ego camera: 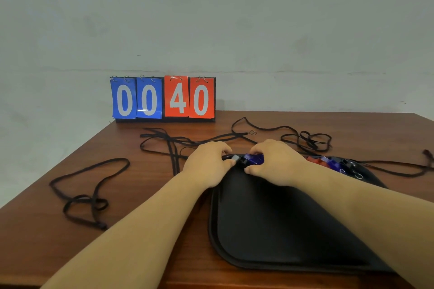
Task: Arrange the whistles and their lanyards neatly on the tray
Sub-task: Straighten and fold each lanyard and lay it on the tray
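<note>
At the far rim of the flat black plastic tray (270, 230), a translucent blue plastic whistle (254, 159) with a grey mouthpiece is pinched by both curled hands, left hand (206, 164) at the mouthpiece, right hand (274, 162) over its body. Beyond the tray sprawl black cord lanyards (175, 162).

Landmark: flip scoreboard (162, 98), upright, facing me. Blue cards read 00, red cards read 40; cards hang on metal rings.
Table (375, 134): dark reddish-brown wood grain. Scoreboard stands at its far edge, toward far left corner; I face scoreboard across table.
Wall (281, 30): directly behind scoreboard, pale grey-green, plain, scuffed, blotchy. Faint horizontal seam level with scoreboard top, running out to both sides. Small dark specks above and right of scoreboard.
Light: soft, even. Short shadow on wall at scoreboard's right side.
</note>
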`<action>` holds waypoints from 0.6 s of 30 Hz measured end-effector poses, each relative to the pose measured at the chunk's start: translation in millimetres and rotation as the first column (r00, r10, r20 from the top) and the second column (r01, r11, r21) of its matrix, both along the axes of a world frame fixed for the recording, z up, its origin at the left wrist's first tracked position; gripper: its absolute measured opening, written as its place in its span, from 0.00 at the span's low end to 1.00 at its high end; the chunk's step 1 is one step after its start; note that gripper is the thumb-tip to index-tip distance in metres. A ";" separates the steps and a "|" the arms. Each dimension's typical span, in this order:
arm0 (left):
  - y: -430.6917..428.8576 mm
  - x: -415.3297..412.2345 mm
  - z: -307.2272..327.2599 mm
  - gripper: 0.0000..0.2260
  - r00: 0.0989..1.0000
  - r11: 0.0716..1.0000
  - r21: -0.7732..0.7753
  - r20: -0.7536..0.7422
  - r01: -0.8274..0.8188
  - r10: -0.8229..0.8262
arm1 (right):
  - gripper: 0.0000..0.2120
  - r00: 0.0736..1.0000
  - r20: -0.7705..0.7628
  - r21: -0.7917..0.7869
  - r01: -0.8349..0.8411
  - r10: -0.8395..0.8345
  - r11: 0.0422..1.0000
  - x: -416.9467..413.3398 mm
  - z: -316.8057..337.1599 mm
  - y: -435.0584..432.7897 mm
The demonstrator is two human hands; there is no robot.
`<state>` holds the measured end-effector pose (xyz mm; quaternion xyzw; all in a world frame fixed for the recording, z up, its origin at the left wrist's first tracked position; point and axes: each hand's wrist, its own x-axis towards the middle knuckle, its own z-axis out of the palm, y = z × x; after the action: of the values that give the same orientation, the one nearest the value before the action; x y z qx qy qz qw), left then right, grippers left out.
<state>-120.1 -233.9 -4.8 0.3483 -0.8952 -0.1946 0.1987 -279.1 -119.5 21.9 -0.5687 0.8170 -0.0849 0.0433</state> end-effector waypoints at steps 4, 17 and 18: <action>2.6 3.8 1.6 0.18 1.000 1.000 -0.001 -0.012 -0.012 0.012 | 0.26 1.000 -0.006 0.006 0.005 -0.005 1.000 5.2 3.4 1.5; -2.8 119.2 62.5 0.14 0.987 0.985 -0.068 0.029 -0.159 0.161 | 0.25 0.931 -0.012 -0.045 -0.365 0.365 0.930 109.7 39.7 3.5; 1.8 132.5 59.8 0.14 0.986 0.985 -0.071 0.051 -0.157 0.161 | 0.25 0.914 -0.013 -0.030 -0.406 0.405 0.914 120.7 37.5 3.6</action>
<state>12.4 -232.1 54.9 0.4171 -0.8758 -0.1380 0.1997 -158.4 -115.9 59.5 -0.7267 0.6800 -0.0852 0.0480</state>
